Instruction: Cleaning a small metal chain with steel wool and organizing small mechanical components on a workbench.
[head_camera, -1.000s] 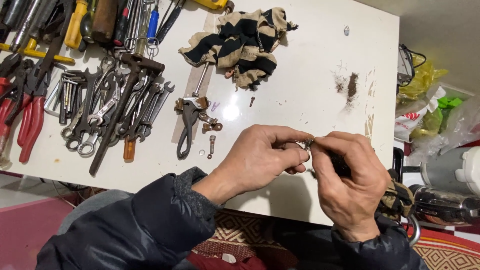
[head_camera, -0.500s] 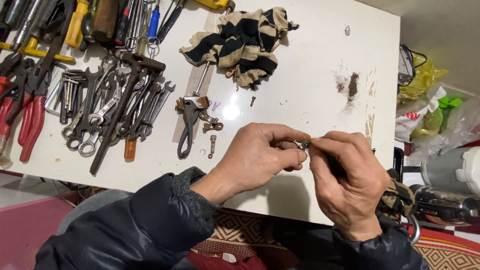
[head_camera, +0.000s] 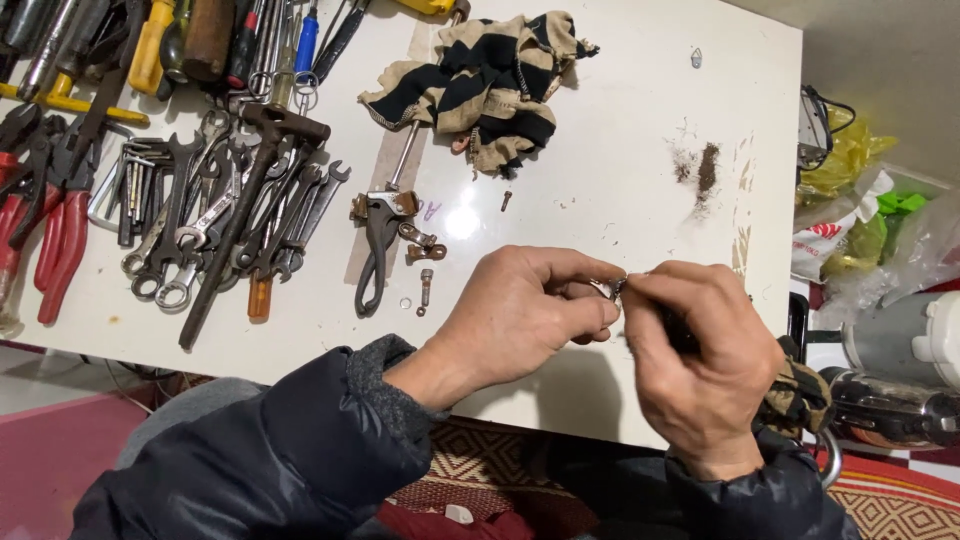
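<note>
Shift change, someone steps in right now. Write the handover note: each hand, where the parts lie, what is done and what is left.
Left hand: fingertips pinched on a small metal part above the white table.
Right hand: fingertips closed on the same part from the other side; what else it holds is hidden.
On the table: dark lever assembly, loose bolt and washer beside it, striped rag, wrench pile at left.
Done: lever lies apart from its small pieces.
Left: small part in hand, loose pieces unfitted.
</note>
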